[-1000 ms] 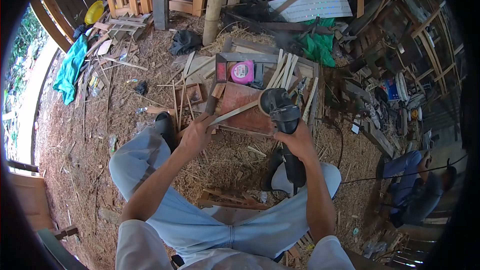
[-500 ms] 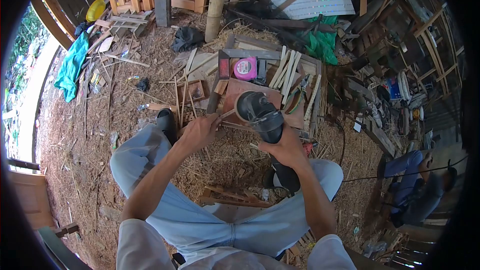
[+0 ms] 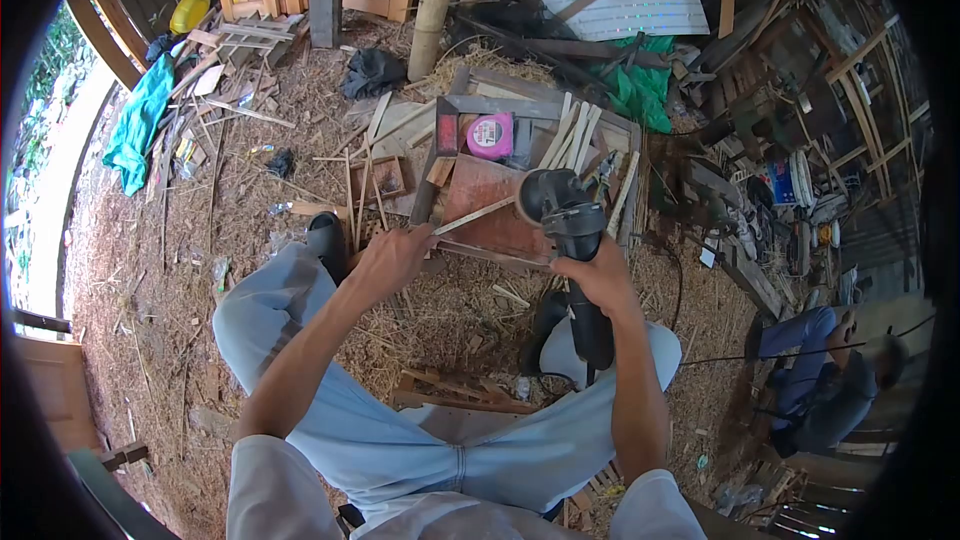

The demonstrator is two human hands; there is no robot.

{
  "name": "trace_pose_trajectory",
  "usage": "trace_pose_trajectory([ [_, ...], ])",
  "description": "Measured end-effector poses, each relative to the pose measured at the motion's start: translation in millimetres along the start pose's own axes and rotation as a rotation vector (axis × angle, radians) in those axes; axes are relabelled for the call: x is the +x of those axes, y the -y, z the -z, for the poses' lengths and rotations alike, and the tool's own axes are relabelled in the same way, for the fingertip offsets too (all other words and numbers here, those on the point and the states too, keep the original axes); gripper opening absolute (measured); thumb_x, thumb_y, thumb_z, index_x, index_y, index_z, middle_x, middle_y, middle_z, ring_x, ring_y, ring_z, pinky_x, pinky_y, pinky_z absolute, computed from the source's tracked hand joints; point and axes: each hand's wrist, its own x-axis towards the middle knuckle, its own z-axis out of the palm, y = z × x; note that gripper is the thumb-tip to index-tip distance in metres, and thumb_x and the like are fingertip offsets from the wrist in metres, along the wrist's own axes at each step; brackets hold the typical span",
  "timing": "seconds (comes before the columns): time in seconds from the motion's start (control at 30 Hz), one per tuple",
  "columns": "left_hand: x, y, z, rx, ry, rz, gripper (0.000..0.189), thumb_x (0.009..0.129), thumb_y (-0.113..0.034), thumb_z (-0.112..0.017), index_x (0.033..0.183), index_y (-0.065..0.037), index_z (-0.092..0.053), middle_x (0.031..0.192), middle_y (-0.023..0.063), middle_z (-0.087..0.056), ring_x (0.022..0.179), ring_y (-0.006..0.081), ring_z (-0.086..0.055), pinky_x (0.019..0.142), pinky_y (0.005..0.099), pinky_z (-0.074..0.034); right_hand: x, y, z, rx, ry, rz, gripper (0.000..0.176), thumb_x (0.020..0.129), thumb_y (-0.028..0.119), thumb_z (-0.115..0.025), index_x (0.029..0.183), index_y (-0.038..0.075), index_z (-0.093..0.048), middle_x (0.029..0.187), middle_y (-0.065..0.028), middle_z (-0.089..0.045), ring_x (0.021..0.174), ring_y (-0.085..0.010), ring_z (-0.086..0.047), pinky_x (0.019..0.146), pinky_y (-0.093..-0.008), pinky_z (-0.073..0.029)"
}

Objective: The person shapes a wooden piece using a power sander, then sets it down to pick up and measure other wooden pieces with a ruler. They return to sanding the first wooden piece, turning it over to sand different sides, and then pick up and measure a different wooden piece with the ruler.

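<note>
Head view: a thin wooden strip (image 3: 475,214) is pinched at one end in the fingers of the left hand (image 3: 392,265), close to the near left corner of the low work table (image 3: 500,259). From that pinch its long axis slants away and to the right, over the reddish board (image 3: 475,183), so that the far end comes up to the round disc (image 3: 525,200) of a black power tool (image 3: 575,224). Whether that end touches the disc or stops just short of it, I cannot tell. The right hand (image 3: 605,280) is closed around the tool's body, thumb on its left side, and the body runs from the disc back across the table's near edge towards the right knee. The strip thus lies to the left of the right hand's grip and a little beyond it, while the left hand is the nearer one and has hold of it. Beyond the board, by the table's far edge, sits a pink tape measure (image 3: 490,136); to the right of it more thin strips (image 3: 577,140) lie in a loose bundle, pointing away. A small wooden block (image 3: 440,172) rests by the left edge. Well apart, on the right, another person (image 3: 835,395) is bent forward.
</note>
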Motion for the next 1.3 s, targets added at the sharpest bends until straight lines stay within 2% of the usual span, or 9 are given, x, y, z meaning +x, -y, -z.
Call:
trace_pose_trajectory([
  [0.07,-0.1,1.2,-0.4,0.026,0.0,0.004,0.015,0.095,-0.015,-0.051,0.101,-0.001,-0.054,0.065,0.0246,-0.057,0.065,0.0434,-0.06,0.057,0.0509,-0.045,3.8,-2.9,3.7,0.02,-0.092,-0.017,0.052,0.064,0.01,-0.077,0.112,0.001,-0.058,0.095,-0.0073,-0.064,0.084,-0.0176,-0.061,0.075,-0.0333,-0.048],
  [0.3,-2.1,3.3,-6.3,-0.129,0.013,0.179,0.02,0.099,-0.019,-0.046,0.101,-0.001,-0.056,0.067,0.0215,-0.058,0.065,0.0393,-0.061,0.059,0.0469,-0.046,-7.3,21.0,9.2,-0.017,-0.124,-0.029,0.052,0.064,0.011,-0.078,0.111,0.001,-0.057,0.098,-0.0078,-0.064,0.085,-0.0176,-0.06,0.077,-0.0326,-0.048],
  [0.47,4.5,0.4,-4.9,-0.407,0.075,0.231,0.026,0.099,-0.022,-0.047,0.092,-0.001,-0.061,0.073,0.0204,-0.061,0.069,0.0389,-0.061,0.064,0.044,-0.046,-20.4,41.2,-6.6,-0.158,-0.035,0.049,0.06,0.064,0.015,-0.078,0.117,0.001,-0.055,0.101,-0.0112,-0.063,0.091,-0.0237,-0.061,0.084,-0.0349,-0.047],
  [0.57,5.4,3.1,-8.4,-0.384,0.019,0.211,0.026,0.099,-0.021,-0.047,0.092,-0.002,-0.062,0.072,0.0203,-0.061,0.067,0.0388,-0.06,0.063,0.0442,-0.046,-14.4,22.6,-22.3,-0.161,0.014,0.145,0.064,0.063,0.024,-0.078,0.119,0.003,-0.054,0.104,-0.0188,-0.065,0.098,-0.0359,-0.063,0.086,-0.0412,-0.048],
  [0.7,6.5,-1.4,-5.2,-0.399,0.019,0.194,0.026,0.099,-0.02,-0.046,0.092,-0.001,-0.062,0.072,0.0209,-0.061,0.067,0.0385,-0.06,0.063,0.0441,-0.046,-15.1,26.0,-29.8,-0.166,0.059,0.085,0.068,0.063,0.026,-0.078,0.121,0.003,-0.052,0.107,-0.0206,-0.065,0.102,-0.0376,-0.062,0.087,-0.0419,-0.047],
  [0.77,6.3,0.7,-3.9,-0.349,0.031,0.221,0.027,0.1,-0.02,-0.047,0.096,0.002,-0.062,0.066,0.0151,-0.057,0.06,0.0236,-0.057,0.061,0.0376,-0.046,-11.9,18.8,-28.6,-0.164,0.065,0.106,0.067,0.063,0.025,-0.078,0.12,0.003,-0.052,0.105,-0.0189,-0.065,0.099,-0.0356,-0.063,0.086,-0.041,-0.048],
  [1.0,4.7,11.0,-14.1,-0.358,-0.001,0.138,0.023,0.099,-0.017,-0.049,0.096,0.003,-0.061,0.069,0.0166,-0.06,0.06,0.0249,-0.057,0.06,0.0365,-0.045,-7.6,15.2,-8.2,-0.086,-0.005,0.02,0.058,0.062,0.022,-0.078,0.114,0.004,-0.057,0.099,-0.0126,-0.066,0.09,-0.0279,-0.063,0.083,-0.0367,-0.048],
  [1.07,5.4,7.9,-12.0,-0.398,-0.013,0.164,0.024,0.098,-0.02,-0.049,0.092,0.0,-0.062,0.069,0.0207,-0.06,0.062,0.0367,-0.06,0.06,0.0432,-0.046,-2.3,11.2,-4.4,-0.104,-0.031,0.005,0.057,0.062,0.022,-0.078,0.112,0.005,-0.059,0.099,-0.011,-0.066,0.088,-0.0263,-0.063,0.082,-0.0357,-0.048],
  [1.3,1.5,18.1,-11.8,-0.368,-0.03,0.127,0.024,0.097,-0.019,-0.05,0.092,0.001,-0.063,0.069,0.0202,-0.06,0.061,0.0344,-0.059,0.061,0.0417,-0.046,2.4,16.9,7.9,-0.02,-0.032,-0.009,0.059,0.062,0.023,-0.08,0.114,0.006,-0.058,0.098,-0.0114,-0.066,0.087,-0.0268,-0.063,0.08,-0.0364,-0.049],
])
